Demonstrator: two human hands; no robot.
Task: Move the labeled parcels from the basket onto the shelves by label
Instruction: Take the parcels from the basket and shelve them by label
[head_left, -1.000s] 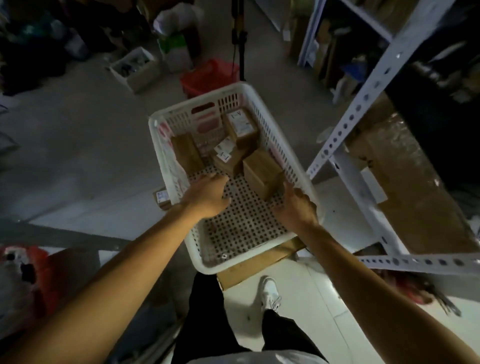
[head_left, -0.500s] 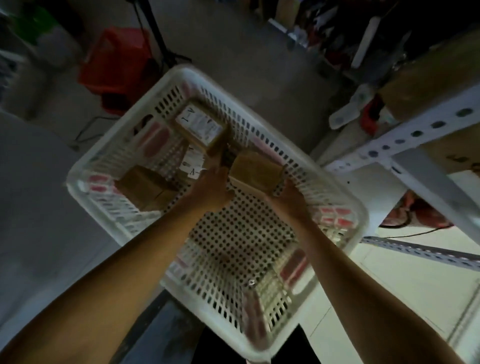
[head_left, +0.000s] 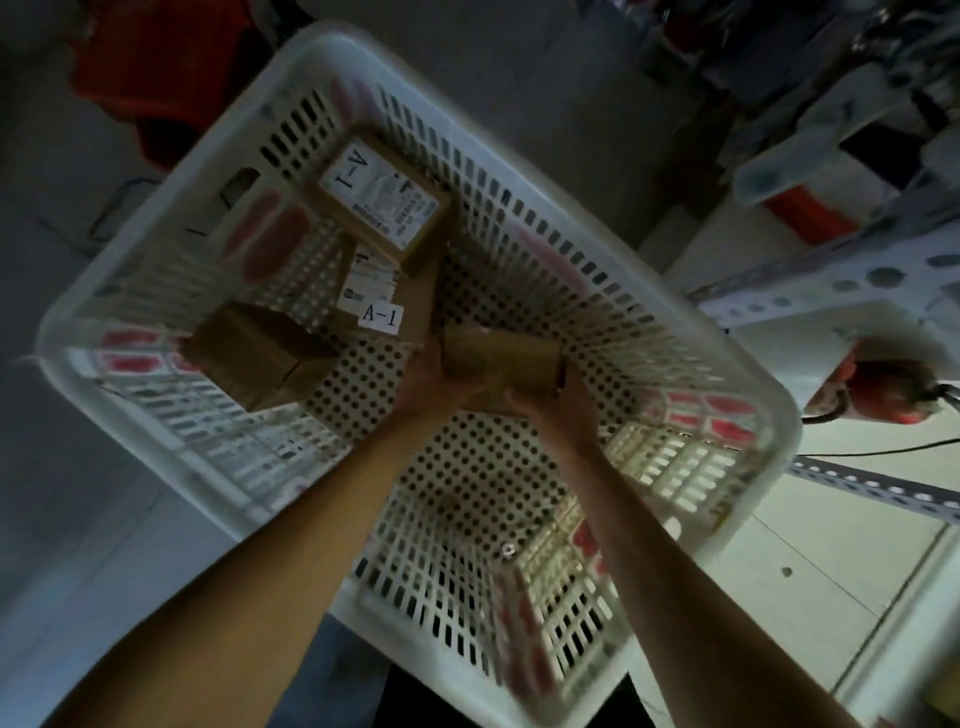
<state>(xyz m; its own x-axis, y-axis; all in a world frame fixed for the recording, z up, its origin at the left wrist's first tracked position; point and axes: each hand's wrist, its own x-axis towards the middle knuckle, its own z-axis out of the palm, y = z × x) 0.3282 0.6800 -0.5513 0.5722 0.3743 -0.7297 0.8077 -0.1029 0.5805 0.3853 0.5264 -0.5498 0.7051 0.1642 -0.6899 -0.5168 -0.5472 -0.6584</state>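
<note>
head view: a small brown parcel (head_left: 501, 356) is clasped between the left hand (head_left: 434, 384) and the right hand (head_left: 553, 400), low inside the white perforated basket (head_left: 691, 338), near the middle of its floor. the step in hand is judged to be the pick-up of one parcel, with the carry to the shelves not yet begun.

the left grip is closed against the parcel's left end and underside; the right grip is wrapped narrowly round its near right corner, fingers (head_left: 522, 401) curled beneath. whether the parcel is lifted clear of the basket floor cannot be told. no label is seen on its visible faces, so its destination cannot be read.

three other parcels are left in the basket: a labelled box marked a-1 (head_left: 387, 200) against the far wall, a smaller parcel with an a-1 tag (head_left: 376, 306) just beside the left hand, and a plain brown box (head_left: 260, 358) to the left.

next, the parcel is probably to be raised out and turned until its label is shown, then matched to a level of the metal shelving (head_left: 852, 270) at the right.
</note>
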